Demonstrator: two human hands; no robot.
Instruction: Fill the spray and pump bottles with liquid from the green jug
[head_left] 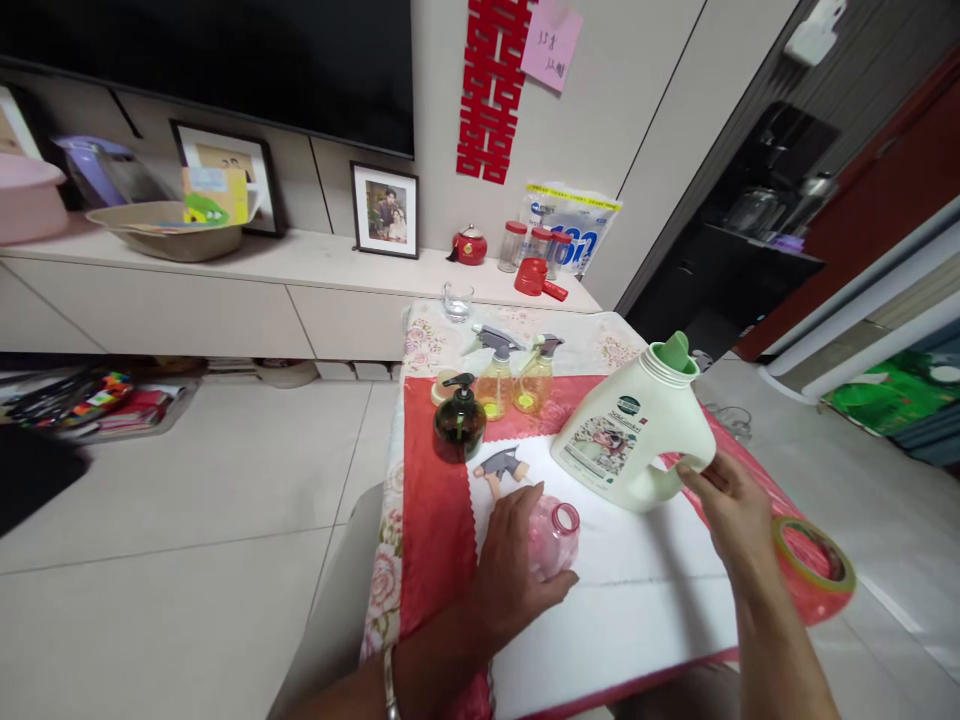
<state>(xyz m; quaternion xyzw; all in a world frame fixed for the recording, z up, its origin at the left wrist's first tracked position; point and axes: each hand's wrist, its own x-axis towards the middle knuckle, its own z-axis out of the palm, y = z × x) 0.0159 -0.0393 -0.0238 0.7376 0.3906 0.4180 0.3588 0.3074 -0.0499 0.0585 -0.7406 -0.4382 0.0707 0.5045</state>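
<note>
My left hand (pixel 517 560) is wrapped round a pink see-through bottle (pixel 551 540) whose open neck faces up. Just beyond it lies a grey spray nozzle (pixel 501 463) on the white sheet. My right hand (pixel 727 490) grips the handle of a large pale green detergent jug (pixel 630 430). The jug leans a little to the right, its mouth uncapped with a green spout showing. To the left of the jug stand a dark pump bottle (pixel 459 428) and two yellowish spray bottles (pixel 494 388).
A roll of tape (pixel 816 560) sits at the table's right edge. A glass cup (pixel 457 302) stands at the far end. On the cabinet (pixel 315 270) behind are a red pot (pixel 470 246), jars (pixel 511 247), a red scoop (pixel 531 278) and picture frames (pixel 385 210).
</note>
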